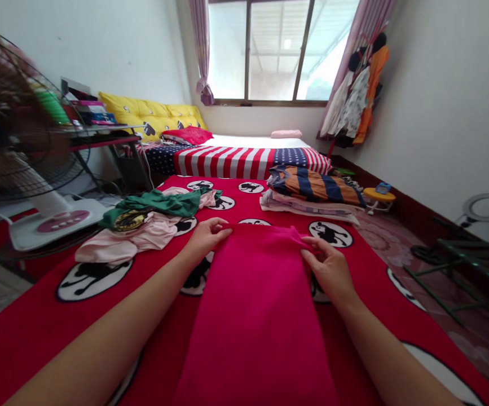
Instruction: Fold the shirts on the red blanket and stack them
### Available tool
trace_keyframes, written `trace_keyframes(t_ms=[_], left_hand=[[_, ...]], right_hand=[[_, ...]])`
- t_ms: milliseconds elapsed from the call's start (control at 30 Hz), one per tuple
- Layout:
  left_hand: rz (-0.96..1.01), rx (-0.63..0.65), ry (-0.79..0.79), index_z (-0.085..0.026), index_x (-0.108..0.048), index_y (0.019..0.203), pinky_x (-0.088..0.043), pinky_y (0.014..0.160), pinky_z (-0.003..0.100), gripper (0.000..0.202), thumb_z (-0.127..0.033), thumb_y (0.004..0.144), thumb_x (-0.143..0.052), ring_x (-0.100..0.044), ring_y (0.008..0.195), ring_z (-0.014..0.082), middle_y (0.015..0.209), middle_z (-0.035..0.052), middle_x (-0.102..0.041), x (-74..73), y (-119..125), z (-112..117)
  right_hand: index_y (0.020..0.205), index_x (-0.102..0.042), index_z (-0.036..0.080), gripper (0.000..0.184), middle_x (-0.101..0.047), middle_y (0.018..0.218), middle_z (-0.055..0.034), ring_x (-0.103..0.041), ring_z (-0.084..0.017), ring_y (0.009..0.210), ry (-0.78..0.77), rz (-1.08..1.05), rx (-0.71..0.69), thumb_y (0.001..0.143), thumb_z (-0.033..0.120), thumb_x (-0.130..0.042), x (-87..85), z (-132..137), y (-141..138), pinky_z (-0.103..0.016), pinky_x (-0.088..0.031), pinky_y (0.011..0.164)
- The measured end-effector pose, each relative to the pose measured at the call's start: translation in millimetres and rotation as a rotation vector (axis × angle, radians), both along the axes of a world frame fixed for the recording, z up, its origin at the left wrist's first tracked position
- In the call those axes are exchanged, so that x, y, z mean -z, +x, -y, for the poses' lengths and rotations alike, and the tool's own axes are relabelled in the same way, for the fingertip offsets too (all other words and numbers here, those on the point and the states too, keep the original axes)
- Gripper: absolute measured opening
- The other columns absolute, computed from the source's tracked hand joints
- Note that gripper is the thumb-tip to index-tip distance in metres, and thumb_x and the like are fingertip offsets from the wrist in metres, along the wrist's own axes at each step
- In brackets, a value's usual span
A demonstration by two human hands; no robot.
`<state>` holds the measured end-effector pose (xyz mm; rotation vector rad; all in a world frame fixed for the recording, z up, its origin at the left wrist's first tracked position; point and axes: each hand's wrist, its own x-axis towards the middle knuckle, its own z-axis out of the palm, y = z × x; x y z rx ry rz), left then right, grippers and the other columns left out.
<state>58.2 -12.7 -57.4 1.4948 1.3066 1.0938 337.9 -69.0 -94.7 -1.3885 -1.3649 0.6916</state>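
Observation:
A bright pink garment (pixel 261 316) lies as a long flat strip on the red patterned cover (pixel 159 338), running toward me. My left hand (pixel 208 239) pinches its far left corner between thumb and fingers. At the far right corner, my right hand (pixel 329 268) grips the cloth, which puckers a little there. The garment's near end runs out of the bottom of the view. Its exact kind cannot be told.
Left of the garment lie crumpled green clothes (pixel 159 204) and pale pink clothes (pixel 142 237). A folded stack topped by a striped shirt (pixel 316 186) sits at the far right. A fan (pixel 58 217) stands at the left, a yellow stool (pixel 379 195) at the right.

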Motion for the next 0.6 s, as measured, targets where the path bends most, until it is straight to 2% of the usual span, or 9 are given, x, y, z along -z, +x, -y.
trace_keyframes(t_ms=[67, 133, 233, 300, 400, 433, 467, 533, 600], left_hand=[[-0.104, -0.067, 0.012, -0.015, -0.059, 0.1, -0.044, 0.054, 0.023, 0.051, -0.043, 0.061, -0.075, -0.059, 0.063, 0.0152, 0.071, 0.0009, -0.062, 11.1, -1.5, -8.6], [-0.185, -0.145, 0.051, -0.014, -0.054, 0.115, -0.047, 0.06, 0.026, 0.061, -0.04, 0.063, -0.074, -0.062, 0.068, 0.0161, 0.085, 0.0052, -0.064, 19.8, -6.4, -12.4], [-0.288, -0.14, 0.121, -0.014, -0.048, 0.124, -0.051, 0.068, 0.03, 0.062, -0.041, 0.071, -0.068, -0.064, 0.077, 0.0178, 0.11, 0.0128, -0.06, 17.0, -17.1, 3.0], [-0.386, -0.055, 0.181, -0.016, -0.055, 0.115, -0.051, 0.071, 0.03, 0.048, -0.041, 0.075, -0.065, -0.064, 0.085, 0.0197, 0.111, 0.0116, -0.06, 3.2, -23.5, 31.2], [-0.507, 0.184, 0.17, -0.02, -0.064, 0.096, -0.05, 0.068, 0.027, 0.027, -0.042, 0.081, -0.062, -0.062, 0.083, 0.0186, 0.096, 0.0054, -0.065, -23.7, -27.0, 92.0], [-0.546, 0.301, 0.14, -0.021, -0.066, 0.091, -0.05, 0.069, 0.026, 0.025, -0.043, 0.08, -0.064, -0.061, 0.08, 0.0175, 0.092, 0.0039, -0.065, -30.5, -26.1, 113.0], [-0.591, 0.426, 0.123, -0.024, -0.066, 0.096, -0.05, 0.075, 0.027, 0.028, -0.043, 0.076, -0.069, -0.061, 0.084, 0.0179, 0.096, 0.0032, -0.065, -34.9, -24.3, 132.4], [-0.743, 0.612, 0.181, -0.03, -0.064, 0.109, -0.049, 0.082, 0.031, 0.047, -0.042, 0.067, -0.078, -0.059, 0.093, 0.0219, 0.109, 0.0038, -0.063, -35.7, -18.7, 162.3], [-0.879, 0.659, 0.276, -0.032, -0.061, 0.115, -0.046, 0.085, 0.034, 0.044, -0.033, 0.073, -0.073, -0.056, 0.099, 0.0247, 0.114, 0.0049, -0.061, -29.1, -12.1, 177.2]], right_hand=[[0.109, -0.064, 0.016, 0.042, -0.065, 0.075, -0.003, -0.056, -0.016, 0.06, -0.081, 0.128, -0.01, 0.075, 0.041, -0.062, 3.8, -6.3, 7.5, -0.027, -0.042, 0.055], [0.115, -0.06, 0.016, 0.046, -0.064, 0.075, -0.0027, -0.056, -0.016, 0.059, -0.105, 0.262, 0.032, 0.077, 0.042, -0.059, 2.4, -8.3, 12.7, -0.028, -0.042, 0.056], [0.116, -0.057, 0.019, 0.042, -0.066, 0.089, -0.0053, -0.058, -0.016, 0.06, -0.059, 0.421, 0.069, 0.081, 0.042, -0.056, -12.9, 10.1, 16.6, -0.03, -0.043, 0.057], [0.104, -0.061, 0.021, 0.03, -0.066, 0.094, -0.0069, -0.06, -0.017, 0.065, -0.014, 0.468, -0.052, 0.082, 0.041, -0.057, -26.7, 38.3, 17.7, -0.03, -0.046, 0.059], [0.095, -0.064, 0.026, 0.017, -0.066, 0.103, -0.0071, -0.064, -0.02, 0.081, 0.039, 0.554, -0.38, 0.082, 0.037, -0.062, -39.5, 91.6, 17.6, -0.029, -0.051, 0.067], [0.096, -0.065, 0.029, 0.019, -0.066, 0.108, -0.0066, -0.064, -0.021, 0.087, 0.06, 0.611, -0.473, 0.078, 0.035, -0.067, -39.8, 107.9, 16.9, -0.029, -0.052, 0.07], [0.101, -0.065, 0.031, 0.028, -0.065, 0.111, -0.0061, -0.064, -0.023, 0.092, 0.088, 0.671, -0.545, 0.074, 0.033, -0.072, -38.2, 121.7, 15.6, -0.03, -0.053, 0.072], [0.112, -0.062, 0.035, 0.046, -0.065, 0.115, -0.0056, -0.063, -0.026, 0.099, 0.139, 0.782, -0.62, 0.069, 0.029, -0.076, -31.4, 140.0, 11.9, -0.033, -0.054, 0.078], [0.115, -0.061, 0.033, 0.041, -0.065, 0.115, -0.0055, -0.062, -0.025, 0.101, 0.157, 0.825, -0.625, 0.076, 0.024, -0.07, -26.5, 146.0, 7.4, -0.034, -0.053, 0.082]])
